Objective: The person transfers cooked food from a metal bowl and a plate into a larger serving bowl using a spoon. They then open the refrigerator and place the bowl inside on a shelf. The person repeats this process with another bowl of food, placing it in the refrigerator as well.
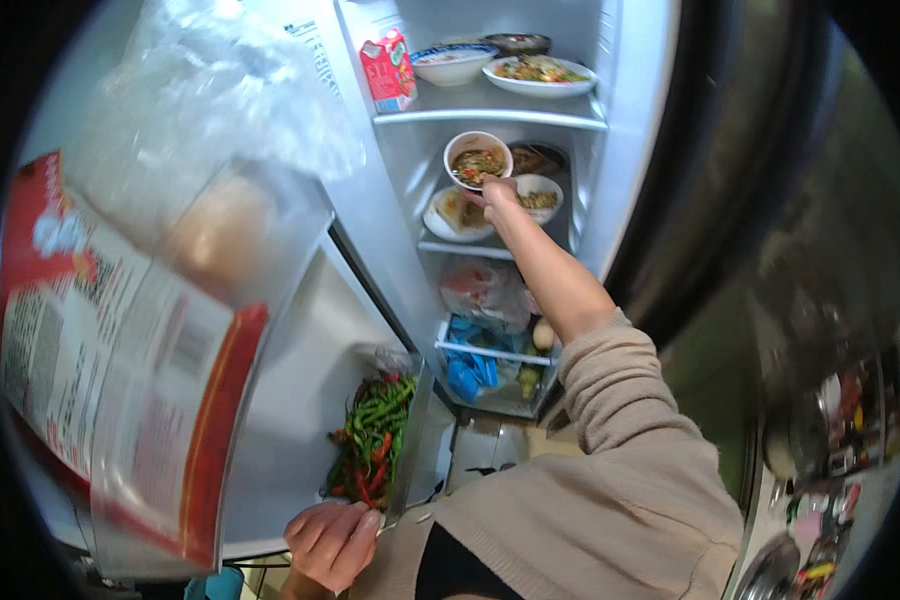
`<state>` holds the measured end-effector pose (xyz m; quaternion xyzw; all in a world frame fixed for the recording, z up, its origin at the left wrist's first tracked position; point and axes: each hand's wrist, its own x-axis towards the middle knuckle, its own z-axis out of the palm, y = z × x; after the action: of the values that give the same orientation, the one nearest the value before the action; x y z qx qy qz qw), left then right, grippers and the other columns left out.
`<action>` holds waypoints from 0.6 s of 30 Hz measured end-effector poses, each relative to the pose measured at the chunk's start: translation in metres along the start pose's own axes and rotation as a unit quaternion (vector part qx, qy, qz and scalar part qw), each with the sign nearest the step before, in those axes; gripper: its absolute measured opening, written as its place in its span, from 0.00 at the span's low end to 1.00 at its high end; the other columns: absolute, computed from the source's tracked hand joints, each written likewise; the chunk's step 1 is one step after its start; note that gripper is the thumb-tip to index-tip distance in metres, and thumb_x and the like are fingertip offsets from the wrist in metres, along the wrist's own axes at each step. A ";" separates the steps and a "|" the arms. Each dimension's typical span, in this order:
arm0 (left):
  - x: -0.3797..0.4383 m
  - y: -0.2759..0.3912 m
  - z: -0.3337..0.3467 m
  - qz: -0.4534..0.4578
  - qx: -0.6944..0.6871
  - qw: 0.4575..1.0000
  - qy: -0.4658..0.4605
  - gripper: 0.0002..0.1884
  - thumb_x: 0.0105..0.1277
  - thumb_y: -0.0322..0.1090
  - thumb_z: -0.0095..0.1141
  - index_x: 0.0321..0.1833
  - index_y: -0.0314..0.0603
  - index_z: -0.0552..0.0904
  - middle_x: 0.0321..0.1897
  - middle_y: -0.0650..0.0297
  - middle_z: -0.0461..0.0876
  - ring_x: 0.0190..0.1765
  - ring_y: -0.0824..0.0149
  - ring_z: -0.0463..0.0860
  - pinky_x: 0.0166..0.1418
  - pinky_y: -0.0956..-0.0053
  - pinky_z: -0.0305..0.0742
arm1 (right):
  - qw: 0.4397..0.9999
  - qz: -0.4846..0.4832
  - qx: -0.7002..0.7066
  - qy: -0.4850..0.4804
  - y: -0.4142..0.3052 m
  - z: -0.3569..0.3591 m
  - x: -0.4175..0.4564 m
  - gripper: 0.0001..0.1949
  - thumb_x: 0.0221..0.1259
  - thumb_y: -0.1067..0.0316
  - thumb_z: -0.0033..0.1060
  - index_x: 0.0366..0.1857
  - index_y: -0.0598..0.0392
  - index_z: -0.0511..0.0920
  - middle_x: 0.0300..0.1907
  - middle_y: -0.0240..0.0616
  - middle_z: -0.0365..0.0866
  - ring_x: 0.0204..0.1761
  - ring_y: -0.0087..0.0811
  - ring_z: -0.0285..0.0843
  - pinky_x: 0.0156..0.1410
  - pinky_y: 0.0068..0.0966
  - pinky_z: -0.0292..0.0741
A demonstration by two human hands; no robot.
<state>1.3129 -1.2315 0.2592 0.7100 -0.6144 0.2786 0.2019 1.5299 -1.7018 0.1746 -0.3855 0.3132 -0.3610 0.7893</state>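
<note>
My right hand (496, 196) reaches into the refrigerator and grips the near rim of a white bowl (478, 160) of food with red and green bits. The bowl is tilted towards me, over the middle shelf. Under and beside it are a white dish (450, 217) with pale brown food, a small white bowl (538, 199) of chopped greenish food and a dark dish (532, 159), partly hidden. Low in front of my body, my left hand (334, 544) has its fingers curled in, with nothing visible in them. It is near the door bin of red and green chili peppers (375, 435).
The open refrigerator door (300, 390) stands at left, its upper bins holding a red-and-white printed packet (131, 375) and clear plastic bags (202, 97). The top shelf (487, 116) bears dishes and a pink carton (388, 73). Bagged items (484, 292) fill the lower part.
</note>
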 end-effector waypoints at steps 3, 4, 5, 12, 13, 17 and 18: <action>-0.055 0.005 -0.036 0.065 0.031 0.994 0.086 0.12 0.55 0.23 0.45 0.43 0.36 0.72 0.31 0.54 0.77 0.35 0.58 0.76 0.42 0.57 0.72 | 0.999 -0.001 0.012 -0.053 0.002 -0.035 -0.077 0.18 0.58 0.81 0.36 0.55 0.68 0.61 0.50 0.53 0.69 0.45 0.46 0.77 0.39 0.35 0.85; -0.074 -0.018 -0.035 0.193 0.047 0.945 0.260 0.09 0.56 0.25 0.45 0.40 0.33 0.73 0.31 0.53 0.76 0.37 0.59 0.76 0.50 0.52 0.70 | 0.996 0.024 -0.011 -0.085 0.002 -0.046 -0.114 0.18 0.58 0.81 0.36 0.55 0.68 0.61 0.50 0.53 0.70 0.45 0.47 0.78 0.40 0.35 0.84; -0.064 -0.039 -0.042 0.299 0.160 0.863 0.374 0.11 0.58 0.28 0.45 0.41 0.30 0.75 0.36 0.50 0.77 0.42 0.55 0.77 0.57 0.48 0.66 | 0.993 0.044 -0.038 -0.101 0.006 -0.068 -0.144 0.18 0.59 0.80 0.35 0.55 0.69 0.61 0.50 0.53 0.71 0.44 0.48 0.78 0.41 0.36 0.84; -0.099 -0.066 -0.030 -0.273 -0.162 0.822 0.473 0.22 0.66 0.37 0.47 0.60 0.34 0.64 0.57 0.49 0.65 0.57 0.53 0.68 0.58 0.62 0.66 | 0.995 0.078 -0.020 -0.056 0.060 -0.223 -0.374 0.17 0.61 0.73 0.42 0.50 0.76 0.64 0.44 0.59 0.75 0.32 0.46 0.82 0.36 0.32 0.82; -0.094 -0.067 -0.024 -0.282 -0.213 0.797 0.489 0.21 0.65 0.36 0.49 0.58 0.33 0.66 0.53 0.50 0.68 0.51 0.54 0.71 0.53 0.61 0.68 | 0.994 0.094 -0.063 -0.003 0.072 -0.254 -0.397 0.16 0.60 0.74 0.41 0.48 0.76 0.65 0.41 0.58 0.76 0.31 0.45 0.82 0.34 0.31 0.82; -0.077 -0.037 -0.019 -0.263 -0.305 0.782 0.476 0.24 0.65 0.40 0.49 0.60 0.34 0.64 0.54 0.53 0.66 0.52 0.54 0.69 0.54 0.60 0.66 | 0.989 0.072 -0.069 0.107 0.099 -0.333 -0.522 0.15 0.57 0.75 0.39 0.46 0.75 0.67 0.37 0.52 0.76 0.27 0.38 0.82 0.35 0.26 0.83; -0.076 -0.020 -0.019 -0.254 -0.320 0.791 0.454 0.25 0.65 0.41 0.48 0.61 0.35 0.62 0.56 0.53 0.64 0.54 0.54 0.67 0.56 0.60 0.65 | 0.984 0.074 -0.050 0.152 0.107 -0.356 -0.555 0.15 0.57 0.75 0.40 0.45 0.76 0.67 0.35 0.52 0.76 0.26 0.38 0.81 0.32 0.27 0.83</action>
<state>1.3233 -1.1588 0.2259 0.5269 -0.3032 0.2952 0.7371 0.9882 -1.3405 0.0247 -0.3406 0.4748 -0.3396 0.7370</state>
